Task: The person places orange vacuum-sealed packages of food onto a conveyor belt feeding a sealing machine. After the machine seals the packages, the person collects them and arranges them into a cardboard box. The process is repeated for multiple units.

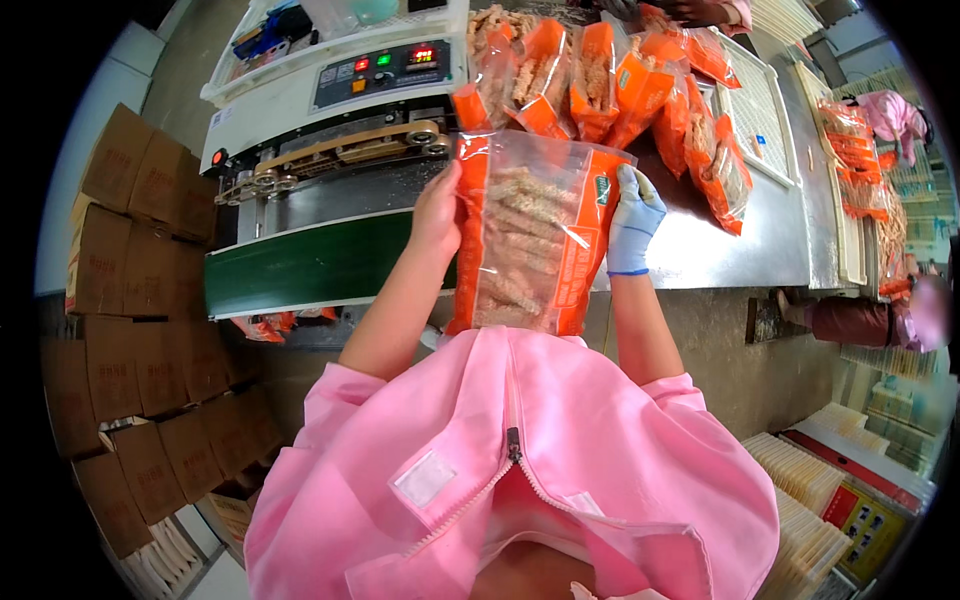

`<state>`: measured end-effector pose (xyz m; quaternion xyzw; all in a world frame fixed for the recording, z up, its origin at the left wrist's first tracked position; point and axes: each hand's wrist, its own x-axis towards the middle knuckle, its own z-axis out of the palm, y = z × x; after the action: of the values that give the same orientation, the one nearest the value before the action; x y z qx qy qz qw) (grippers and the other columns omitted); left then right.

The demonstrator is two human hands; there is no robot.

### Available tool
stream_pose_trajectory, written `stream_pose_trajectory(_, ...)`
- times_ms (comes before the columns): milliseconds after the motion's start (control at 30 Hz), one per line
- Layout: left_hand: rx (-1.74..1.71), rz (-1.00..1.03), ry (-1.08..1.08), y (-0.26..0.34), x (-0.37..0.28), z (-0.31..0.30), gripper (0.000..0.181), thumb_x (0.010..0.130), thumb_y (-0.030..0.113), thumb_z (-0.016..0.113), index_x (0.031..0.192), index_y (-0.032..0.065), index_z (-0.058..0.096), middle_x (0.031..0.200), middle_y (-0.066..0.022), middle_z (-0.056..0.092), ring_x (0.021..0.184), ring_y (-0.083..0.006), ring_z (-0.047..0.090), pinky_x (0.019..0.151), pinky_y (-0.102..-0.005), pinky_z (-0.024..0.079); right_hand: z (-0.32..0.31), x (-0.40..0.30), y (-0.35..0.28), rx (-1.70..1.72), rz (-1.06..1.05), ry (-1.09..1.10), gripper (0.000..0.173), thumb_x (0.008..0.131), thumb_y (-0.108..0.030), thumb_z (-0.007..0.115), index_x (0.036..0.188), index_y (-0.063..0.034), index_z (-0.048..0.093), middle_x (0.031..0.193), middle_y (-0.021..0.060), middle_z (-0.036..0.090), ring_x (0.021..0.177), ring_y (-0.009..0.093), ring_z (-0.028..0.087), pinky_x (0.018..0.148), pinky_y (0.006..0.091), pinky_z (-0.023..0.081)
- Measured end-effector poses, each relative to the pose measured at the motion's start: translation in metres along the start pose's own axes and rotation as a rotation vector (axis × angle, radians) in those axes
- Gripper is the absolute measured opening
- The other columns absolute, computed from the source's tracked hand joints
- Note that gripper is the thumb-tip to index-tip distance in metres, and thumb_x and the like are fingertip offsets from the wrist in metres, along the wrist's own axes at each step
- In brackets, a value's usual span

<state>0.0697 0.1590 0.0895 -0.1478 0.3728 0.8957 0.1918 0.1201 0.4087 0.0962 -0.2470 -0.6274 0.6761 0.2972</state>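
Between my two hands an orange and clear plastic bag (529, 240) of crumb-coated snack sticks is held up in front of my chest. My bare left hand (440, 206) grips its left edge near the top. On the right edge is my right hand (636, 217), in a light blue glove, its fingers pinching the upper corner. Past the bag, several filled orange bags (596, 79) stand in a row on the metal table (720, 255). To the left is a band sealing machine (337, 142) with lit displays and a green conveyor belt (322, 266).
Stacked cardboard boxes (135, 360) line the left side. A white mesh tray (757, 112) lies on the table. A co-worker's hands (697, 11) are at the far end; other people in pink stand at the right, near more bags (855, 165).
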Motion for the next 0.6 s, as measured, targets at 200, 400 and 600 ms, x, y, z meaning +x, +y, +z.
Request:
stream_pose_trajectory(200,0.039,0.045,0.277,-0.013,0.052,-0.029,0.021,0.092,0.021,0.058,0.101,0.0018,0.061,0.100,-0.0102,0.066,0.087,-0.0222,0.062,0.078,-0.0359,0.048,0.026,0.028,0.053,-0.123,0.025,0.011,0.017,0.086,-0.013,0.067,0.091,0.0033,0.071,0.080,0.0018,0.067,0.071,0.009,0.056,0.067,0.0236,0.046)
stream_pose_trajectory(400,0.115,0.122,0.371,0.016,0.063,-0.059,0.020,0.090,0.019,0.061,0.098,0.0008,0.062,0.098,-0.0101,0.066,0.086,-0.0217,0.062,0.078,-0.0347,0.048,0.068,0.028,0.065,-0.207,-0.071,-0.050,0.019,0.082,-0.015,0.067,0.087,0.0032,0.071,0.073,0.0040,0.067,0.066,0.010,0.056,0.064,0.0264,0.046)
stream_pose_trajectory(600,0.194,0.296,0.408,0.037,0.060,-0.098,0.025,0.091,0.021,0.062,0.102,-0.0015,0.063,0.098,-0.0104,0.066,0.088,-0.0208,0.062,0.080,-0.0333,0.047,0.106,0.023,0.066,-0.284,-0.022,-0.216,0.017,0.081,-0.013,0.067,0.086,0.0027,0.071,0.068,-0.0014,0.061,0.063,0.007,0.051,0.059,0.0256,0.043)
